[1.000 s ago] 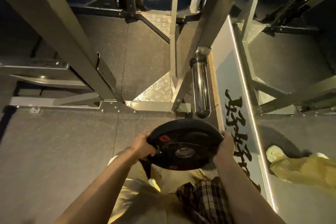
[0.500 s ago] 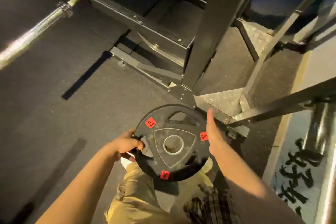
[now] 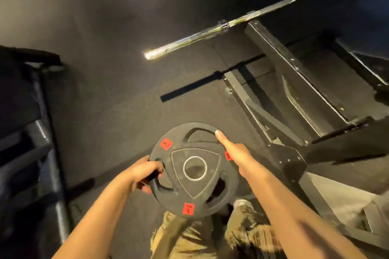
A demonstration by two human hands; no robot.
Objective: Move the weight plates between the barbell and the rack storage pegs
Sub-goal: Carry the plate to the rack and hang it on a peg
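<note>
Below the barbell (image 3: 202,35) sleeve end, well apart from it, the weight plate (image 3: 194,169) is being held flat. The left hand (image 3: 145,171) grip is being curled through a rim slot; the right hand (image 3: 233,151) is being laid straight-fingered along the rim. Risk judged: plate being tipped and dropped, since one side is only being steadied, or the hole being misaligned at the sleeve.

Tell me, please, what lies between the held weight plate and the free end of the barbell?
In the head view, only bare dark floor shows between weight plate and barbell.
</note>
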